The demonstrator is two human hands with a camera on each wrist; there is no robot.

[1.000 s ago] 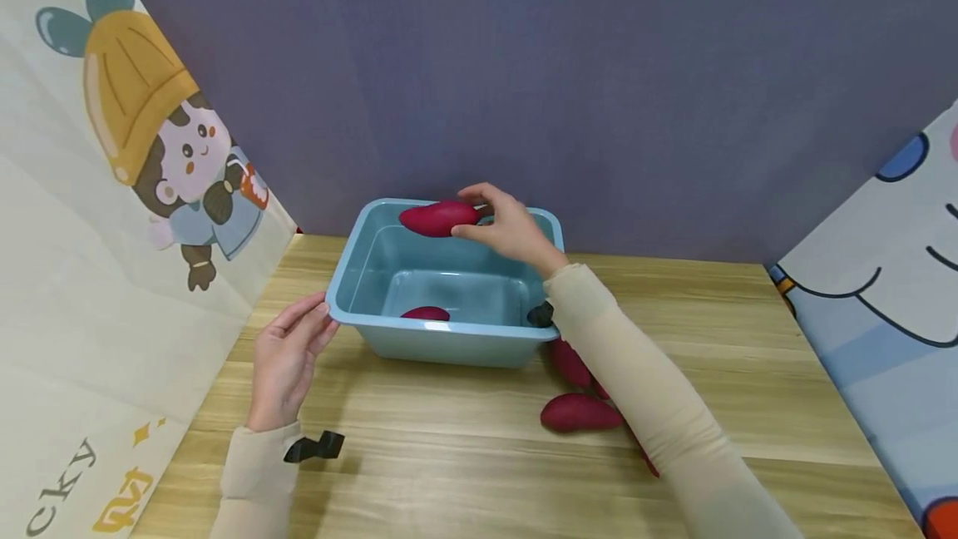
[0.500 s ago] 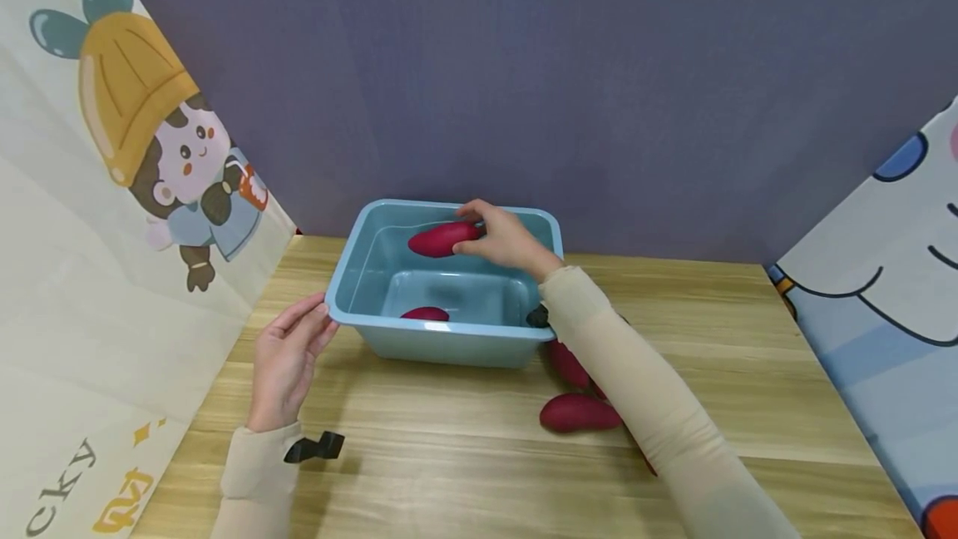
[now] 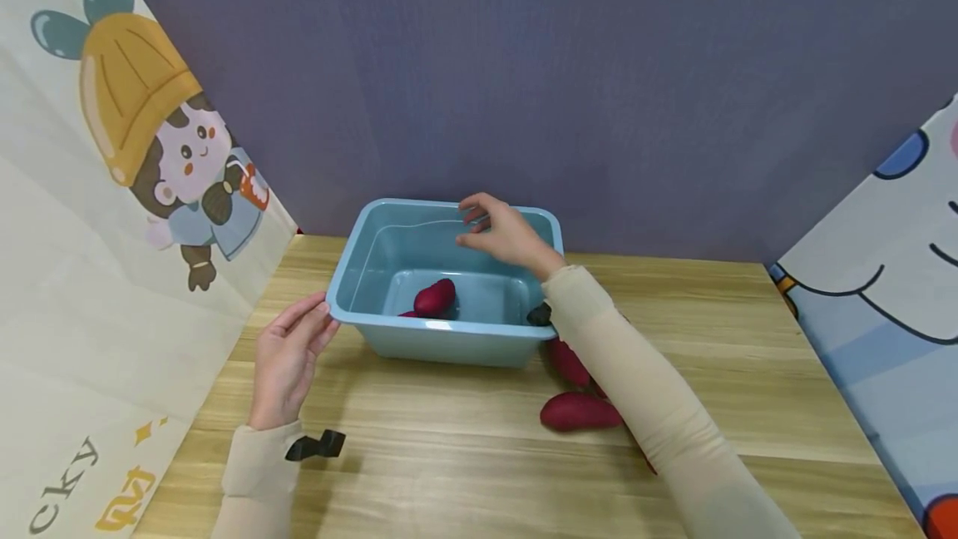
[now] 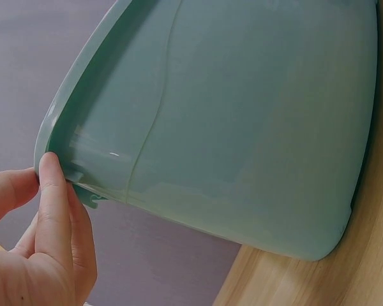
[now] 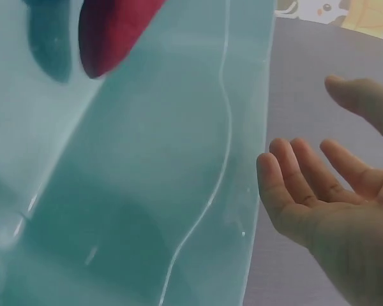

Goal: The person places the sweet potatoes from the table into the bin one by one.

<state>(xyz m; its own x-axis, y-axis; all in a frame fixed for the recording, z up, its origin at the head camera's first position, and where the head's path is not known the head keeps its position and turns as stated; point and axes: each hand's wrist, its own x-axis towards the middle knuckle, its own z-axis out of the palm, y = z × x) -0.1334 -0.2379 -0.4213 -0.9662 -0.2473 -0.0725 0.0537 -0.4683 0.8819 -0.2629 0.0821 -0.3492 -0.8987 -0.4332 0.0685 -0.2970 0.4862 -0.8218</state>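
A light blue plastic basin (image 3: 449,348) stands on the wooden table. My left hand (image 3: 288,356) pinches its rim at the near left corner, thumb and fingers at the edge in the left wrist view. Over the basin's far right part hovers my right hand (image 3: 505,235), fingers apart and holding nothing. Inside the basin, a purple-red sweet potato (image 3: 435,298) lies against or over another sweet potato (image 3: 408,314), which the front wall mostly hides. The right wrist view shows one sweet potato (image 5: 115,35) below the spread hand.
Several more sweet potatoes (image 3: 580,412) lie on the table right of the basin, partly under my right forearm. A grey-purple wall (image 3: 636,106) rises behind. Printed cartoon panels (image 3: 135,289) border both sides.
The right hand lowered a sweet potato into the basin and let it go; it now lies by the other one. My left hand has stayed on the rim.
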